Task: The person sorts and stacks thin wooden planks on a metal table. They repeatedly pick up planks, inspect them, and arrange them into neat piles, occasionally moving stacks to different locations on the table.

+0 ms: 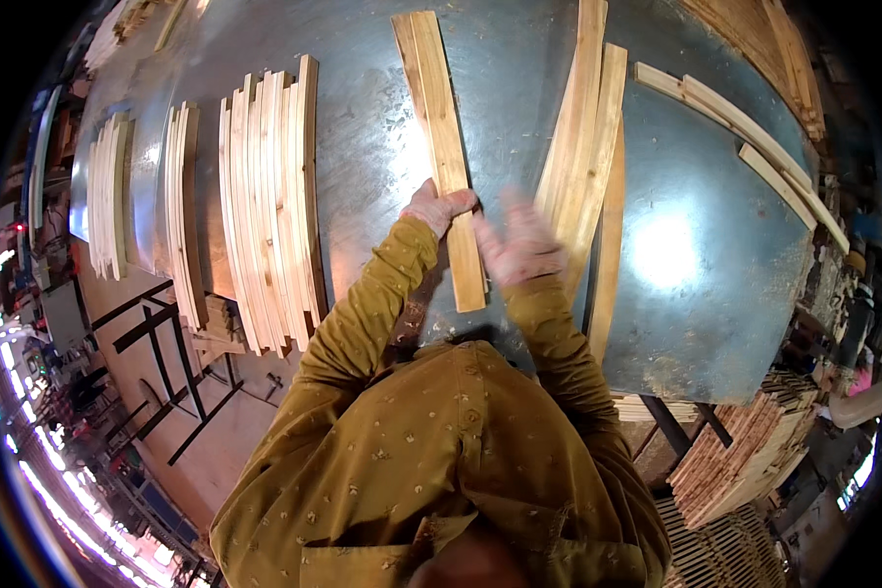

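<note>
My left hand (pixel 437 208) grips a pale wooden strip (pixel 448 147), with the thumb across its upper face. A second strip (pixel 407 59) lies partly beneath it, its far end showing on the left. My right hand (pixel 524 245), blurred by motion, is at the right edge of the held strip with fingers apart; whether it touches the wood I cannot tell. Just beyond the right hand lie several long loose strips (pixel 588 127), fanned out and overlapping on the metal-topped table (pixel 363 108).
Left of my hands, a wide row of strips (pixel 269 196) lies side by side, with a narrower bundle (pixel 181 196) and a shorter bundle (pixel 110 191) farther left. Curved-looking strips (pixel 745 127) lie along the right edge. A wood stack (pixel 740 451) stands below the table at right, dark metal frames (pixel 162 353) at left.
</note>
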The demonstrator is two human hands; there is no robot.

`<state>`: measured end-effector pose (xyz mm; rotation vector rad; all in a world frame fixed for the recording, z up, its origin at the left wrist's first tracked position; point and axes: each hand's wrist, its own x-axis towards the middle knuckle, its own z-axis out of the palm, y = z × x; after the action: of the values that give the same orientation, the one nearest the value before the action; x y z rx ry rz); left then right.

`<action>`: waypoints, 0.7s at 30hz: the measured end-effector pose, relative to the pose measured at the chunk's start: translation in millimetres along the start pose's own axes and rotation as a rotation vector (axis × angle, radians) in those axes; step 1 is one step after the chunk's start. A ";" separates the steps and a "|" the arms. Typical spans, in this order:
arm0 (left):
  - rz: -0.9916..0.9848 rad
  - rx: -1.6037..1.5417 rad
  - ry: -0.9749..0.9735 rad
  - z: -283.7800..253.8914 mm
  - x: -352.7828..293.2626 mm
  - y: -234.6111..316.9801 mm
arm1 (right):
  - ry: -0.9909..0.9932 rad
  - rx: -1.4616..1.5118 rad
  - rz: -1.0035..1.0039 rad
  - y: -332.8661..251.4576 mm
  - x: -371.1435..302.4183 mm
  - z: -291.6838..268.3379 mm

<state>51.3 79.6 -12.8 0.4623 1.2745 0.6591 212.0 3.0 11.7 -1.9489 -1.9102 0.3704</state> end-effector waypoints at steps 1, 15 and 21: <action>0.003 0.013 0.065 -6.5 0.6 -6.4 | 0.048 -0.158 0.094 17.3 12.2 -1.4; 0.152 0.055 0.151 -31.1 4.2 -59.1 | -0.183 1.242 0.736 -39.5 -0.3 -18.4; 0.095 -0.256 0.027 -33.7 -39.0 -16.3 | -0.295 1.560 0.371 -36.0 -21.6 5.2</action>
<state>16.0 39.8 -3.7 0.3048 1.1793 0.8985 176.6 -18.1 21.5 -1.0558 -0.6883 1.6608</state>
